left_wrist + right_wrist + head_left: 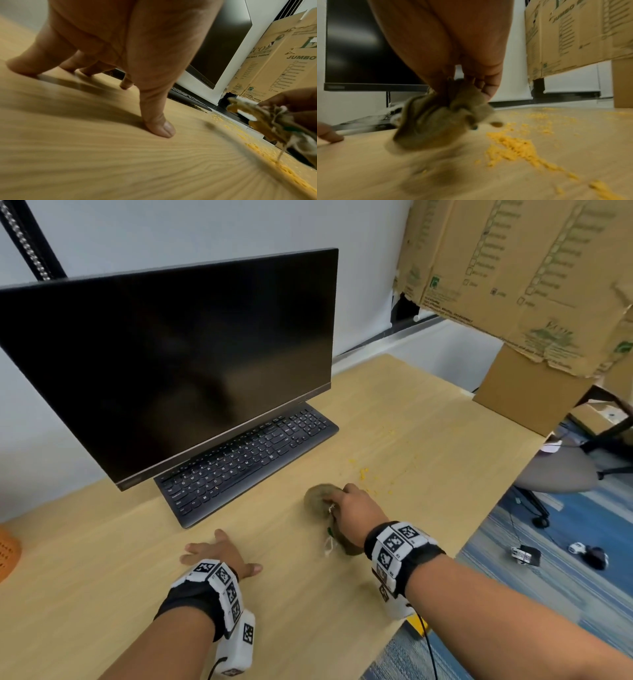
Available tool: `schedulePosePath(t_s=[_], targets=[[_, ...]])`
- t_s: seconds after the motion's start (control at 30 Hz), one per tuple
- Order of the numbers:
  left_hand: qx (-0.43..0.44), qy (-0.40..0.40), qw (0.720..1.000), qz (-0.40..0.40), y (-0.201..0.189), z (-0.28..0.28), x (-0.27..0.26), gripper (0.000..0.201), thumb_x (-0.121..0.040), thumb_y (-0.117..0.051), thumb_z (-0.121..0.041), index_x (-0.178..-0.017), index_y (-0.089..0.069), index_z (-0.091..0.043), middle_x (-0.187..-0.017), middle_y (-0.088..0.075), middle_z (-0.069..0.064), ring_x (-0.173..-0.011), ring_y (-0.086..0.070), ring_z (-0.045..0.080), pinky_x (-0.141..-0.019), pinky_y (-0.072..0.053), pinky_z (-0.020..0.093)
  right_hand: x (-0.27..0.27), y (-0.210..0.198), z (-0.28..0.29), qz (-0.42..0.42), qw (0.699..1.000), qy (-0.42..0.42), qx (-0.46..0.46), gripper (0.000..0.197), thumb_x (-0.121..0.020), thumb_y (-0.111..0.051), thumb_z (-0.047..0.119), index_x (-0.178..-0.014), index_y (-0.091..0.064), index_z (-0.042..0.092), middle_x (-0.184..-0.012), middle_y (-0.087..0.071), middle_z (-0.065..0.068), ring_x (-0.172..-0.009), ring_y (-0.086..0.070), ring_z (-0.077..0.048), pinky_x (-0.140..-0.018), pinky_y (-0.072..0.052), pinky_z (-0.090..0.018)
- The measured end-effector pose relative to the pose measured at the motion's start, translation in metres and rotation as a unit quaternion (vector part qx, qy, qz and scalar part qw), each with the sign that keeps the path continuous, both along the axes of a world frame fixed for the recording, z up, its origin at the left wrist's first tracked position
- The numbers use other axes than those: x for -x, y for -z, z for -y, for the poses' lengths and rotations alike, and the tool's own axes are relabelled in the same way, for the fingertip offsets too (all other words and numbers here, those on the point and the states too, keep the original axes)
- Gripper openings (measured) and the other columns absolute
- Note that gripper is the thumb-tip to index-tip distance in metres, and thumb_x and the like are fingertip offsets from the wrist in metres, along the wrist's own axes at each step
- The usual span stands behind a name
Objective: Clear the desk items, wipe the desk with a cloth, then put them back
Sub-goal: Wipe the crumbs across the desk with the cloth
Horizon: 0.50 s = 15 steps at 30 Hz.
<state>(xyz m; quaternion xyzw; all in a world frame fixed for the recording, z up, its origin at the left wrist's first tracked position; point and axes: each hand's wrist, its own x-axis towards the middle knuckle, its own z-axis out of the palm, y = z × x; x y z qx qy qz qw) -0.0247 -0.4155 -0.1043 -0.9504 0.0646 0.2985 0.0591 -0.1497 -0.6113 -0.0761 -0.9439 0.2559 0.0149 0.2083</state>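
Observation:
My right hand (349, 505) grips a bunched olive-brown cloth (320, 498) and holds it against the light wooden desk (428, 422); the cloth (436, 121) is blurred in the right wrist view. Yellow crumbs (363, 473) lie scattered just beyond and to the right of the cloth, with a thicker heap of crumbs (513, 147) in the right wrist view. My left hand (219, 553) rests on the desk with fingers spread, its thumb and fingertips (159, 125) pressing the wood. The cloth (267, 119) also shows at the right edge of the left wrist view.
A black monitor (171, 364) and a black keyboard (246, 460) stand at the back left of the desk. Cardboard boxes (527, 278) sit at the back right. An orange object (8, 553) peeks in at the left edge. The desk's right edge drops to blue carpet (565, 577).

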Motion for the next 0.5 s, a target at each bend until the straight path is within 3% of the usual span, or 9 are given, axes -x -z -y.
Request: schedulePosePath(t_s=[0.13,0.23,0.3,0.37,0.5], targets=[[-0.006,0.008,1.0,0.007,0.005,0.002,-0.004,0.119,-0.066,-0.067,-0.07,-0.149,-0.002,-0.016,-0.15,-0.01,0.032,-0.137,-0.024,0.047,-0.11,-0.031,0.05,0.012,-0.009,0.02,0.071,0.993,0.079,-0.052,0.034,-0.096,-0.042,0.017,-0.126,-0.056,0.023,-0.116,-0.049,-0.011,-0.099,-0.057,-0.032,-0.093,-0.048,-0.037],[-0.021,0.071,0.997,0.031,0.004,0.01,-0.008,0.107,-0.061,-0.069,-0.071,-0.141,-0.029,-0.013,-0.139,-0.035,0.014,-0.127,-0.037,0.031,-0.104,-0.039,0.042,0.024,-0.011,0.046,0.107,0.975,0.149,-0.122,0.035,-0.096,-0.044,0.015,-0.128,-0.055,0.021,-0.123,-0.051,-0.011,-0.107,-0.057,-0.03,-0.094,-0.044,-0.03],[-0.008,0.105,0.993,0.049,0.002,0.02,-0.011,0.092,-0.062,-0.072,-0.064,-0.134,-0.038,-0.018,-0.133,-0.038,0.008,-0.125,-0.034,0.028,-0.101,-0.04,0.045,0.031,-0.01,0.068,0.126,0.962,0.179,-0.164,0.035,-0.095,-0.046,0.011,-0.129,-0.055,0.017,-0.126,-0.056,-0.012,-0.112,-0.056,-0.028,-0.091,-0.042,-0.025],[0.035,0.124,0.99,0.056,0.0,0.037,-0.012,0.079,-0.071,-0.07,-0.054,-0.135,-0.038,-0.02,-0.136,-0.038,0.006,-0.127,-0.034,0.027,-0.102,-0.04,0.046,0.036,-0.008,0.094,0.141,0.95,0.201,-0.195,0.034,-0.094,-0.048,0.008,-0.127,-0.056,0.013,-0.124,-0.06,-0.013,-0.111,-0.057,-0.028,-0.085,-0.041,-0.023],[0.095,0.142,0.984,0.058,-0.003,0.083,-0.019,0.074,-0.085,-0.064,-0.039,-0.145,-0.028,-0.015,-0.146,-0.035,0.006,-0.131,-0.04,0.022,-0.104,-0.038,0.031,0.04,-0.006,0.161,0.165,0.928,0.251,-0.219,0.031,-0.093,-0.051,0.009,-0.123,-0.058,0.012,-0.119,-0.063,-0.014,-0.104,-0.059,-0.028,-0.083,-0.043,-0.027]])
